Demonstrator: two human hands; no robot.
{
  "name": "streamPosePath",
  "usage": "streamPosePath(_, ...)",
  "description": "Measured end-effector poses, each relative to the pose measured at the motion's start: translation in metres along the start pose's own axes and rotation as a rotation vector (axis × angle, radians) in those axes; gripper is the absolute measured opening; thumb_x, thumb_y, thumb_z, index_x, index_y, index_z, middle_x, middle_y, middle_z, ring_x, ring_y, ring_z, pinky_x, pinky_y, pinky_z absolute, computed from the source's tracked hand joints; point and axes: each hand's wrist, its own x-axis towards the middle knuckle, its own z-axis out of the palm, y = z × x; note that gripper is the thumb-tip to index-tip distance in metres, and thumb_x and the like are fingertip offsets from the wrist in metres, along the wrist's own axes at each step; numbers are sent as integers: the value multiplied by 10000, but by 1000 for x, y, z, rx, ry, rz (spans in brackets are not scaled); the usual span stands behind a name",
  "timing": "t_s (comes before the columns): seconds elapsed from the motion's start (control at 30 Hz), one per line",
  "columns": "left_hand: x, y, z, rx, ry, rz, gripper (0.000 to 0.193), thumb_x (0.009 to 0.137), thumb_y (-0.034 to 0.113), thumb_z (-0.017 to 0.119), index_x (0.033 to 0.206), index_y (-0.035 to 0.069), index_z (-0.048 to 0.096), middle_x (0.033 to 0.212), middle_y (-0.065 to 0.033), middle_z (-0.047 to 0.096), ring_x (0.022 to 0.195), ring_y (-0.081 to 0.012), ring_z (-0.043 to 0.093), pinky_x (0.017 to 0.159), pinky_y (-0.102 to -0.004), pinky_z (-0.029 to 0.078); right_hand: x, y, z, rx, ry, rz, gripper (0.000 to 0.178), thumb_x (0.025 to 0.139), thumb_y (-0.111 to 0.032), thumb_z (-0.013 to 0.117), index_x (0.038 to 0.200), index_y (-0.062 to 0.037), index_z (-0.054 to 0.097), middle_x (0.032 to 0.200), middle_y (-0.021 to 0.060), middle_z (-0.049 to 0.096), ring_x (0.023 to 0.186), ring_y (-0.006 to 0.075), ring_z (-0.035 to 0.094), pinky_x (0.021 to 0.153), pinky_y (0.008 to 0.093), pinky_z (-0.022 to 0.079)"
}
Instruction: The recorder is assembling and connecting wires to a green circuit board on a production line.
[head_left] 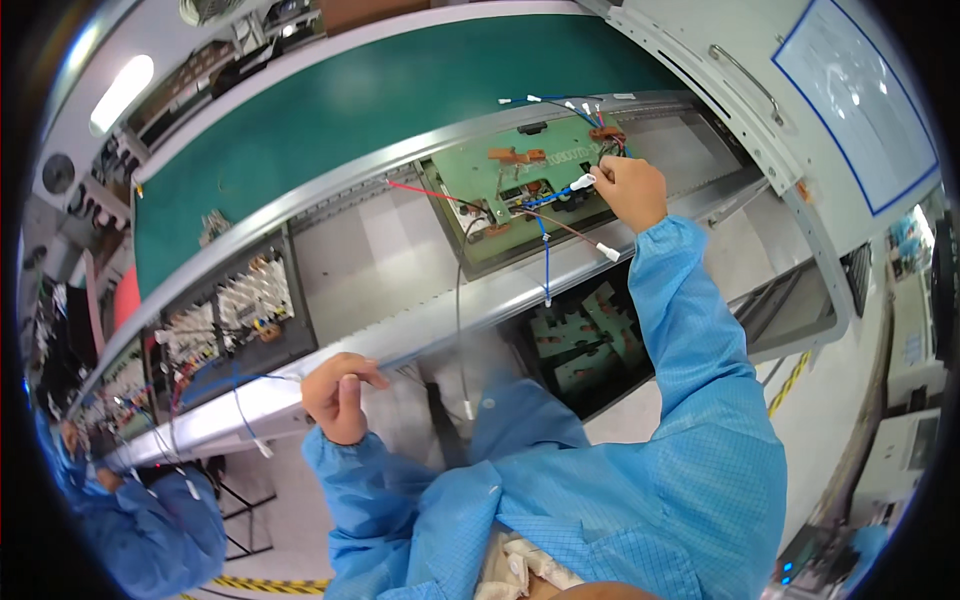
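A: Which way does the small white plastic connector (582, 183) point?
B: Right and slightly up the picture, toward the right hand (632, 192). Its long axis follows the end of the thin blue wire (553, 197) behind it, and it sits above the right part of the light-green rectangular circuit board (462, 172).
A: And the board?
B: Flat in a dark rectangular tray (500, 262), its long axis climbing gently to the right, along the shiny metal rail (400, 325).
A: How is the right hand posed?
B: Its forearm reaches up and forward, knuckles uppermost, fingers curled in tightly. The fingertips are at the connector's end; whether they grip it, I can't make out.
A: The left hand (340, 395)?
B: Over the near rail, left of the board, fingers loosely bent, thumb raised, partly spread. I see nothing held.
A: Textures?
B: The blue cloth sleeve (690, 310) has a fine grid and soft creases; the dark-green mat (400, 90) beyond looks smooth. A slim brown wire (567, 229) slants down rightward to a white tip.
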Motion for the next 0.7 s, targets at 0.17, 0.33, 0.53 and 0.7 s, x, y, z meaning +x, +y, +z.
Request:
streamPosePath(0.17, -23, -11, -19, 4, 87, -212, 284, 950, 165, 424, 872, -54, 588, 665, -104, 600, 604, -164, 592, 567, -258, 471, -23, -10, -10, 142, -44, 92, 264, 784, -304, 575, 677, -63, 578, 615, 101, 574, 579, 313, 550, 536, 413, 413)
streamPosePath(0.33, -14, 0, -24, 44, -81, -288, 263, 932, 140, 456, 895, -67, 614, 685, -98, 611, 638, -150, 588, 619, -257, 454, -35, 9, -8, 615, -85, 169, 238, 849, -245, 574, 753, -27, 569, 649, 56, 600, 564, 157, 548, 508, 308, 407)
streamPosePath(0.53, -13, 0, -32, 46, -86, -313, 259, 931, 140, 463, 889, -64, 617, 739, -93, 616, 664, -155, 598, 638, -259, 455, -26, -2, -10, 986, -218, 477, 176, 886, -240, 550, 929, -70, 555, 772, 27, 658, 645, 72, 589, 510, 195, 378)
streamPosePath(0.7, -11, 2, -30, 81, -74, -316, 273, 941, 155, 448, 894, -59, 611, 732, -97, 609, 663, -150, 593, 635, -255, 456, -22, 1, 1, 990, -71, 372, 159, 881, -229, 578, 865, -72, 564, 723, -12, 591, 625, 45, 520, 507, 184, 336)
